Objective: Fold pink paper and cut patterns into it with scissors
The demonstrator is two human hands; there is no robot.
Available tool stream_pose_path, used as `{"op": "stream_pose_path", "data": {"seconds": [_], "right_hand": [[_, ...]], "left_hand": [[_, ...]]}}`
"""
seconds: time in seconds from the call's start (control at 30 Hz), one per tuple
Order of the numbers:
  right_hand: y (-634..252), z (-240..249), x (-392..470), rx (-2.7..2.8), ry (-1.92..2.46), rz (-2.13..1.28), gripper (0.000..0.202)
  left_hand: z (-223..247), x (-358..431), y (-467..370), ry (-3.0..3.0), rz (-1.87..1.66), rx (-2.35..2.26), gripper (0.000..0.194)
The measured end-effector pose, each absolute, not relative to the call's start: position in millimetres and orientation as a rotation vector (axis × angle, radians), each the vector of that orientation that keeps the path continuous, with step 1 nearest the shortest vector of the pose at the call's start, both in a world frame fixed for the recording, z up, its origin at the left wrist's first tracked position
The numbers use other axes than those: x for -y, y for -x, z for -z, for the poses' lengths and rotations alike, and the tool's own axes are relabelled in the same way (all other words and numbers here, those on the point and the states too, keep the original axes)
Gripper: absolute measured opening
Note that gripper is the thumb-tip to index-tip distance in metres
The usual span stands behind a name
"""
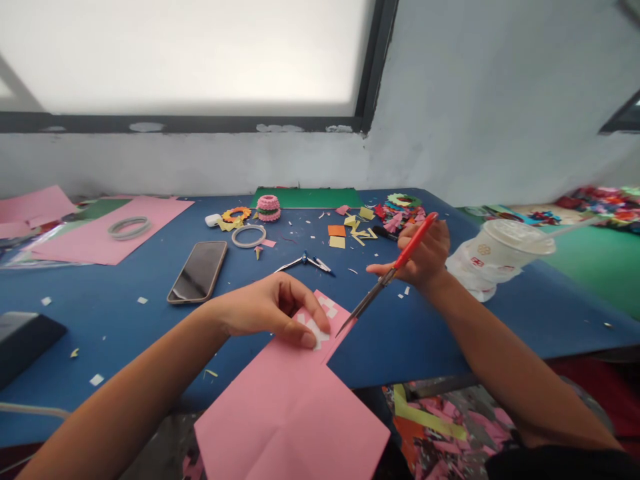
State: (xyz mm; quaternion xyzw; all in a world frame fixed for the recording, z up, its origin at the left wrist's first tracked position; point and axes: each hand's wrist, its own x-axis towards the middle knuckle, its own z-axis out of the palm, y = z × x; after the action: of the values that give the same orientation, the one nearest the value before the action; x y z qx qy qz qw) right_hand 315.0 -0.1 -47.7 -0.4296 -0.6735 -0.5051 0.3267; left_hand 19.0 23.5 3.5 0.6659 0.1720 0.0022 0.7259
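A large creased sheet of pink paper [295, 427] hangs over the table's front edge, its narrow upper part pinched in my left hand [285, 310]. Small white paper pieces [316, 333] lie on that narrow part, under my left thumb and fingers. My right hand [425, 257] grips red-handled scissors [387, 277] that slant down to the left. The scissors' tips meet the paper's right edge, where a thin strip is partly cut from the sheet. Beyond my hands a drawing compass [306, 260] lies spread on the blue table [250, 280].
A phone [199, 272] lies left of my hands. A plastic cup with a straw [505, 250] stands by my right forearm. Tape rolls [129, 228], pink sheets [150, 220], coloured squares [337, 231] and paper rings [269, 208] are farther back. Paper scraps [450, 427] fill the space below the edge.
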Motion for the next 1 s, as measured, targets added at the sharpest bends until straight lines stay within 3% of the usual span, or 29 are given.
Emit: {"op": "stream_pose_path", "data": {"seconds": [0.63,0.8,1.0], "right_hand": [[-313.0,48.9,-3.7,1.716,0.938,1.276,0.044],[-315.6,51.7,-5.2,1.71,1.138,1.279,0.052],[-315.9,51.8,-5.7,1.703,1.088,1.274,0.05]], "left_hand": [[-1.3,-24.5,-18.1,-1.441,-0.033,-0.356,0.017],[-0.8,-24.9,-18.0,-1.46,-0.042,-0.381,0.018],[0.7,-26.0,-17.6,-1.467,-0.057,-0.409,0.018]]}}
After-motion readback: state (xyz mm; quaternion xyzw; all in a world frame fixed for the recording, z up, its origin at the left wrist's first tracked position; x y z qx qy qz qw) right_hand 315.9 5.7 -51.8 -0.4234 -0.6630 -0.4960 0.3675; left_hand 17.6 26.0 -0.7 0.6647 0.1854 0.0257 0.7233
